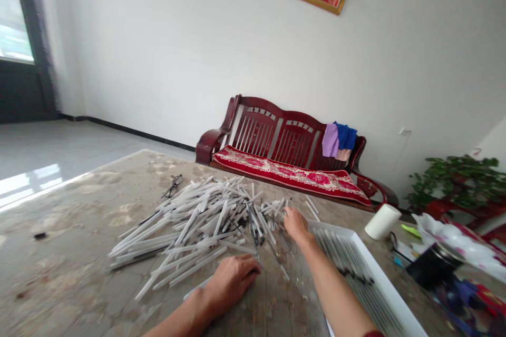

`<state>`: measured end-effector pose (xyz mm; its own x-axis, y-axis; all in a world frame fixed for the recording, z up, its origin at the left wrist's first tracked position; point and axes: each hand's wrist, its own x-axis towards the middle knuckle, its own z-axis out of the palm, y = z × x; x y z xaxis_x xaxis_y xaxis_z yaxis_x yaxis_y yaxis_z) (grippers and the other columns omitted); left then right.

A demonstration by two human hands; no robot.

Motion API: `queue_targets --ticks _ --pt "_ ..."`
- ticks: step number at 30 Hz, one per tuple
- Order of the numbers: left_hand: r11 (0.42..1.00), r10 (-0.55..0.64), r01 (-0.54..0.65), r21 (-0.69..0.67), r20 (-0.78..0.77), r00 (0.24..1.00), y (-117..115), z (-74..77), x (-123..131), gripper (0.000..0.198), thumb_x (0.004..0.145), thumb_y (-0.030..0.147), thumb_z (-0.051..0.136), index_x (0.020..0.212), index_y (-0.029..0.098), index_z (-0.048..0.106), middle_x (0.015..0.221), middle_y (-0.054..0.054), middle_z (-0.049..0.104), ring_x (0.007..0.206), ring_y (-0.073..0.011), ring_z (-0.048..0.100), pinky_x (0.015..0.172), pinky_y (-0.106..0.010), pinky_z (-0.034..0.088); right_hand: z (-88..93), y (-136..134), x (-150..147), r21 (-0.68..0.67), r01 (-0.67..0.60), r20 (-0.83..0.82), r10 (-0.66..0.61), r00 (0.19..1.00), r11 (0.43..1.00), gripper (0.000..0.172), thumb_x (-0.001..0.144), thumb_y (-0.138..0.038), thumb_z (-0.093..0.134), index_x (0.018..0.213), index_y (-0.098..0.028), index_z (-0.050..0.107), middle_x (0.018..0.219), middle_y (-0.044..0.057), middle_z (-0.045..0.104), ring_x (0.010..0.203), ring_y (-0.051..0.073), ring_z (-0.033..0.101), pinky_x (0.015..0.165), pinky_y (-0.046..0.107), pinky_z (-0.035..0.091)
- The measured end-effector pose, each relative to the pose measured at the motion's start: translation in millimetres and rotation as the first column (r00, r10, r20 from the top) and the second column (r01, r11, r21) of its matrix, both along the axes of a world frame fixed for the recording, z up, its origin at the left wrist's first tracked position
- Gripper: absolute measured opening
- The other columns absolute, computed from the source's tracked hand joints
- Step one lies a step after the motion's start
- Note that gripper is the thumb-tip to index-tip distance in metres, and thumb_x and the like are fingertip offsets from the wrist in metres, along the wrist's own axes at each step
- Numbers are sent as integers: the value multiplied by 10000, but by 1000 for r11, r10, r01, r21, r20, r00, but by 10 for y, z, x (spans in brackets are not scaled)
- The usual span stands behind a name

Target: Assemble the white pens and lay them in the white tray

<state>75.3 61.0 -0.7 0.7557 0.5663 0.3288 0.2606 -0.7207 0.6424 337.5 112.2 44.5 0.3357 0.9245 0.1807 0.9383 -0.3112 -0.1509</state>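
We observed slender pale tubes [197, 216] heaped on the table [87, 258], the left hand [234, 280] curled at their near side, the right hand [295, 223] at their right edge, though we could not determine either grip.

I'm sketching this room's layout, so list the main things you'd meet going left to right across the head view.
Dark door → pile of sticks → right hand → white tray → leafy plant.
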Motion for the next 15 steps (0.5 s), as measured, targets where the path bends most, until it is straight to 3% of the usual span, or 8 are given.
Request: queue_targets --ticks 4,9,13,15 --pt "1000 -3 3 3 -13 1000 -3 -26 9 221 873 162 536 940 260 722 878 -28 726 803 -174 671 719 -228 473 -65 119 -104 -5 -4 -31 4 1000 1000 220 824 -91 579 941 -216 716 1047 114 712 1051 260 633 841 323 435" --pt "999 1 -2 -32 -20 1000 -15 25 18 225 871 159 530 935 245 727 893 -48 737 815 -191 682 729 -244 476 -12 25 -148 84 17 -146 -5 989 996 157 775 -85 617 839 -204 695 1014 108 709 1060 257 629 873 317 427" --pt "988 58 -44 -147 91 994 -31 23 69 211 828 153 555 900 237 735 892 -55 751 848 -216 691 769 -276 489 96 -163 -337 202 82 -299 -18 954 976 153 860 -218 538 966 -190 645 953 93 721 933 236 678 741 291 481" --pt "948 177 -107 -300 216 960 -26 12 117 196 816 180 568 923 232 724 840 -46 745 783 -210 693 728 -280 502 116 -331 -535 285 84 -497 72 865 955 209 883 -309 505 1012 -179 605 953 79 723 867 221 694 632 265 499"
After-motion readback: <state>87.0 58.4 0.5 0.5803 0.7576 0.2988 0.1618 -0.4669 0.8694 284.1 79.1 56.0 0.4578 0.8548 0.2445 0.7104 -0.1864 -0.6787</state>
